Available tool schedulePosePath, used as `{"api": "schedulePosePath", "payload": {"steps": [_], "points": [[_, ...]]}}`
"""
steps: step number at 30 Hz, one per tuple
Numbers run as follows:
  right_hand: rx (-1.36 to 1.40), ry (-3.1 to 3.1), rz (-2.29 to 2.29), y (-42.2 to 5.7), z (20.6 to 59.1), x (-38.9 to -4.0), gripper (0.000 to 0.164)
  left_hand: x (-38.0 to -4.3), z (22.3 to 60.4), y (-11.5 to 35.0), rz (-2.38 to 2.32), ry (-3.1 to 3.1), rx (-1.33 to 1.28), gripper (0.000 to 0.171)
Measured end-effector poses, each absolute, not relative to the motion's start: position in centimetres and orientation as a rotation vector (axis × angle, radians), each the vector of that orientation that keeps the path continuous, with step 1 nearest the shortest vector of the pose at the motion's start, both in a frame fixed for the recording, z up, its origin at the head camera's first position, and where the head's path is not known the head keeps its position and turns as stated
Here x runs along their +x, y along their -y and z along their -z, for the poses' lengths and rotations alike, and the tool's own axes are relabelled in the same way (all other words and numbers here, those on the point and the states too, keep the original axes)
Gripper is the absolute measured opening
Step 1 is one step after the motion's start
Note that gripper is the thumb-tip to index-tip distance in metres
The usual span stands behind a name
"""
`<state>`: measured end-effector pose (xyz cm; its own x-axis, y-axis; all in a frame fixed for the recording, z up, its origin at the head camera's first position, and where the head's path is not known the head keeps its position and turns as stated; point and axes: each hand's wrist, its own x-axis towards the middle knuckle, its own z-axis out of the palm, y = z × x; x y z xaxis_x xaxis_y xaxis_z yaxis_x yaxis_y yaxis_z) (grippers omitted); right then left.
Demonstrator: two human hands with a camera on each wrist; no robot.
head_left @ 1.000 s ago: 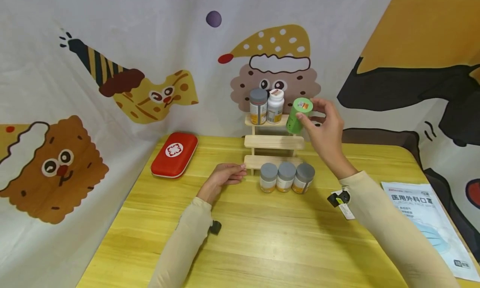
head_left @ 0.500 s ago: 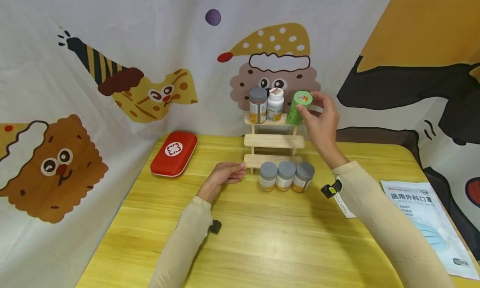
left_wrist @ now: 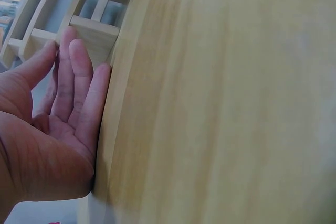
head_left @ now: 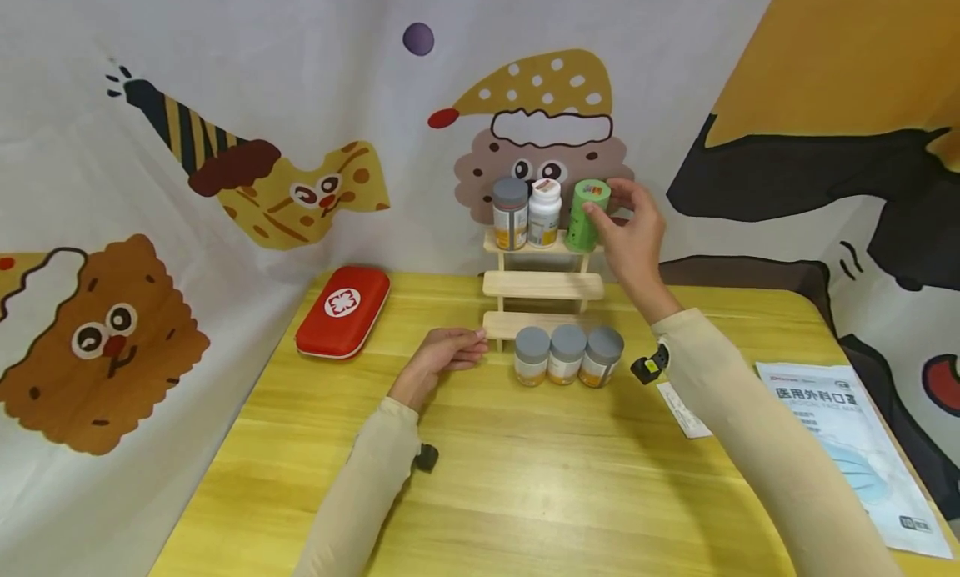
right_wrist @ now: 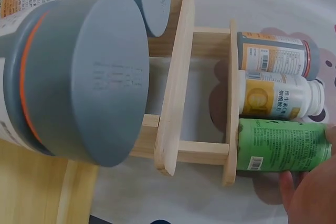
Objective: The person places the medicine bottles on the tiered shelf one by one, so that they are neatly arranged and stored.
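Observation:
My right hand (head_left: 637, 231) grips a green cylindrical bottle (head_left: 583, 227) by its upper part, thumb in front. The bottle stands upright on the right of the top step of a small three-step wooden rack (head_left: 543, 285). Beside it on that step are a white bottle (head_left: 544, 218) and a grey-lidded jar (head_left: 511, 218). In the right wrist view the green bottle's base (right_wrist: 242, 144) meets the top board. My left hand (head_left: 442, 356) pinches the left end of the lowest step between thumb and fingers; the left wrist view shows its fingertips (left_wrist: 68, 34) at that board.
Several grey-lidded jars (head_left: 567, 356) stand in a row on the table before the rack. A red zip case (head_left: 343, 312) lies at the left. At the right are a face-mask packet (head_left: 847, 452) and a white slip (head_left: 684, 410). A printed cloth (head_left: 360, 68) hangs behind.
My right hand has brought the green bottle left and back, from tilted beside the top step to upright on it. My left hand has stayed at the lowest step.

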<state>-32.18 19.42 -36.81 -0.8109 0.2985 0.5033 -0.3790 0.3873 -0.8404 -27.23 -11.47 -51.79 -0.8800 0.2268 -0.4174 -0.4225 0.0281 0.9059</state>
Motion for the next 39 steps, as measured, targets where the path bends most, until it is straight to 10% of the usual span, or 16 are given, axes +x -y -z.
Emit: {"api": "schedulePosePath", "payload": {"steps": [39], "points": [[0.259, 2.116, -1.368, -21.1, 38.7, -28.2, 0.054, -27.3, 51.8, 11.6, -1.884, -1.862, -0.208, 0.036]]}}
